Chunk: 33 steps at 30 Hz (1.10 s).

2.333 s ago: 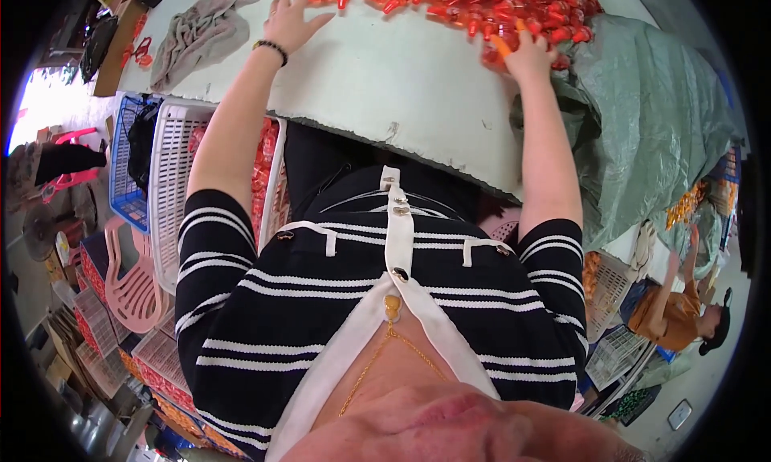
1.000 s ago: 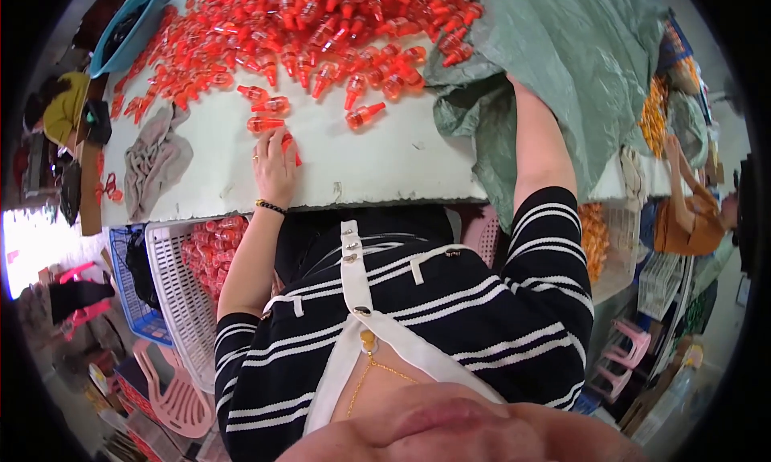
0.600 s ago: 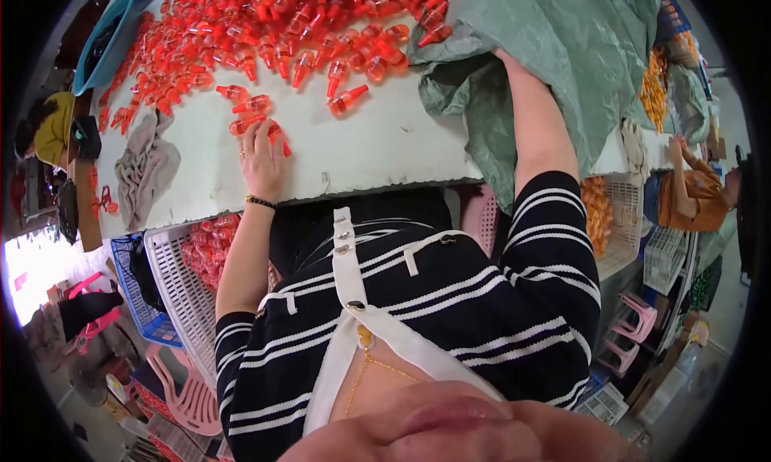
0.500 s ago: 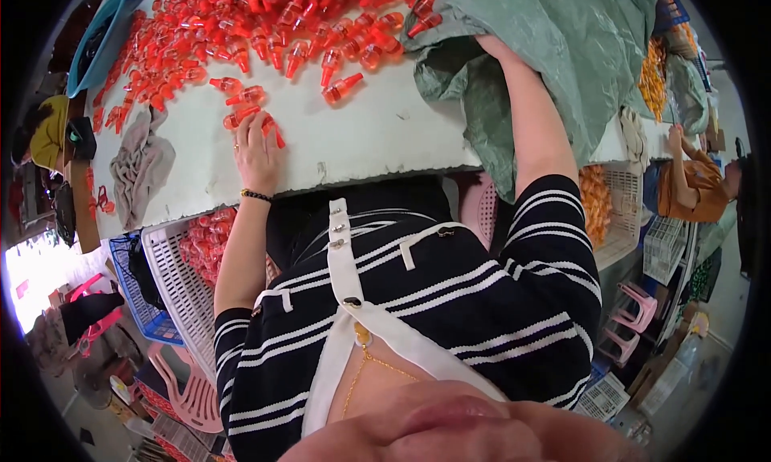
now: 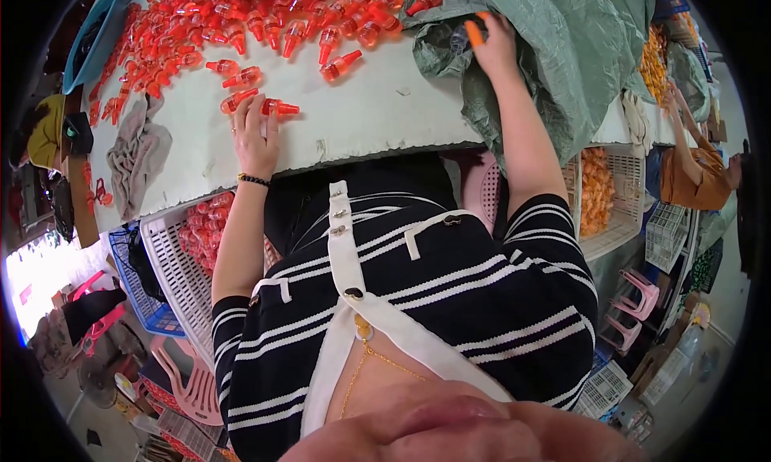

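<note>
My left hand (image 5: 255, 141) rests on the white table top near its front edge, fingers curled down over a small clear bottle with a red cap (image 5: 279, 108). Another red-capped bottle (image 5: 235, 100) lies against its fingertips. My right hand (image 5: 498, 51) is at the crumpled mouth of a large green plastic bag (image 5: 562, 60), with its fingers bent inward. Bright orange shows at the thumb and at one fingertip; whether this is a held piece or a finger cover I cannot make out. A small clear object (image 5: 458, 41) sits beside the thumb in the bag's fold.
A big heap of red bottles (image 5: 265, 12) covers the far side of the white table (image 5: 361, 132). A grey cloth (image 5: 138, 165) lies at left, by a blue basin (image 5: 92, 36). White baskets (image 5: 181, 273) stand below. At far right works another person (image 5: 695, 177).
My right hand has come out of the green bag's opening, with orange now showing at its fingers. Under my left hand, the red bottle has turned from pointing toward me to pointing right.
</note>
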### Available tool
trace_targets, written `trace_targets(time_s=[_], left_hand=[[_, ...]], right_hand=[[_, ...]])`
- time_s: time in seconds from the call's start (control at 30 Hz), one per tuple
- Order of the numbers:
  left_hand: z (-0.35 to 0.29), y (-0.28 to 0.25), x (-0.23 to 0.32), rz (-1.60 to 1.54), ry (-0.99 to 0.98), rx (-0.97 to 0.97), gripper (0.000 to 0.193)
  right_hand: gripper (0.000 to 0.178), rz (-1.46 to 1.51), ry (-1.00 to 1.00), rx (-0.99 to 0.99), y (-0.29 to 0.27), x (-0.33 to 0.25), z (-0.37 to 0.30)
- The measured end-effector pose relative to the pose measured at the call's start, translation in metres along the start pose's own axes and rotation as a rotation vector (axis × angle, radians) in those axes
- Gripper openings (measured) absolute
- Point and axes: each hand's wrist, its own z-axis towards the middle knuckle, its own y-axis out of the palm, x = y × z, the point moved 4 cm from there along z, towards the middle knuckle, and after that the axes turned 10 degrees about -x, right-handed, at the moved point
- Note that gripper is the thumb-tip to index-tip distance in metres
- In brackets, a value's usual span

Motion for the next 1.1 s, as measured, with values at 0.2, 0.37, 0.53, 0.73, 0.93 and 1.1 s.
trace_targets(time_s=[0.2, 0.37, 0.53, 0.73, 0.93, 1.1], left_hand=[[0.007, 0.012, -0.001, 0.046, 0.035, -0.119, 0.037], [0.003, 0.007, 0.0, 0.078, 0.007, -0.13, 0.035], [0.0, 0.006, 0.004, 0.127, -0.031, -0.203, 0.035], [0.015, -0.013, 0.013, 0.061, 0.114, 0.143, 0.033], [0.033, -0.018, -0.047, 0.145, -0.061, 0.257, 0.035], [0.037, -0.013, -0.056, 0.038, -0.242, 0.086, 0.036]], right_hand=[[0.058, -0.022, 0.355, -0.07, 0.031, 0.105, 0.034], [0.059, -0.312, 0.444, -0.05, 0.051, 0.036, 0.014], [0.062, -0.192, 0.309, 0.056, 0.045, -0.006, -0.014], [0.054, -0.191, 0.065, 0.16, 0.033, -0.039, -0.028], [0.048, -0.082, 0.052, 0.208, 0.018, -0.061, -0.011], [0.045, -0.013, -0.065, 0.337, 0.023, -0.068, -0.01]])
